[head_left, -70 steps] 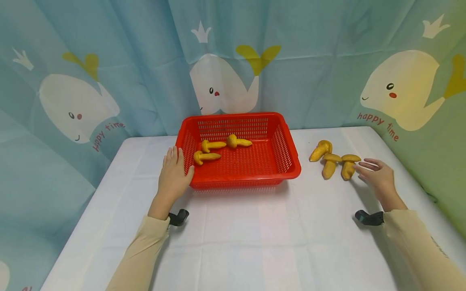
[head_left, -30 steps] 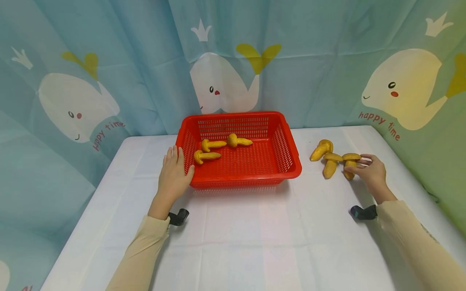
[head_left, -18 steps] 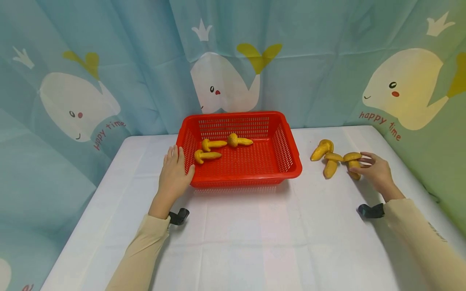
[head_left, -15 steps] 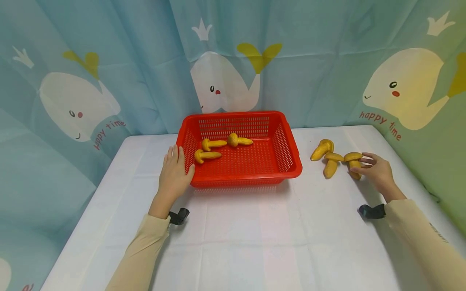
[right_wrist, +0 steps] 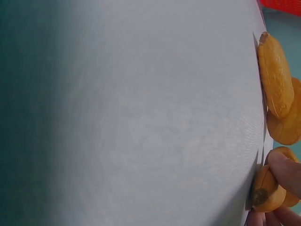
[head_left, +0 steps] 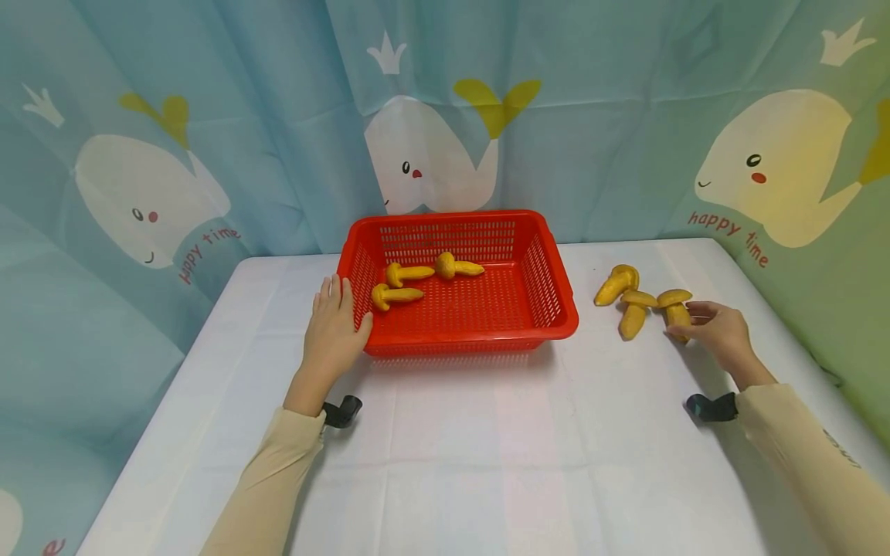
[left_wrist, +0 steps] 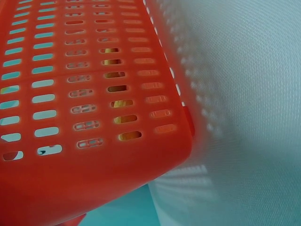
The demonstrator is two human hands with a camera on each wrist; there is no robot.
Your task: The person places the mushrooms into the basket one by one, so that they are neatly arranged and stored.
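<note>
My left hand [head_left: 330, 328] lies with straight fingers along the left wall of a red plastic basket [head_left: 459, 337], its thumb at the front corner. At the right of the table, my right hand [head_left: 719, 336] pinches the stem of a yellow-brown mushroom [head_left: 674, 296], cap pointing away from me. The right wrist view shows the thumb [right_wrist: 284, 172] on top of this mushroom and fingertips below it. Just left of it lie a second mushroom [head_left: 633, 315] and a third mushroom [head_left: 616, 284], close together. The left wrist view is filled by the basket's slotted wall [left_wrist: 61, 108].
Inside the basket, toward its left, lie three similar mushrooms: a back-left mushroom [head_left: 410, 273], a front mushroom [head_left: 396, 296] and a middle mushroom [head_left: 459, 267]. A white cloth covers the table [head_left: 459, 455]. A blue-green curtain [head_left: 591, 139] with whale prints hangs behind.
My right hand has moved left onto the rightmost mushroom and now grips its stem; that mushroom has shifted slightly. The left hand stays at the basket.
</note>
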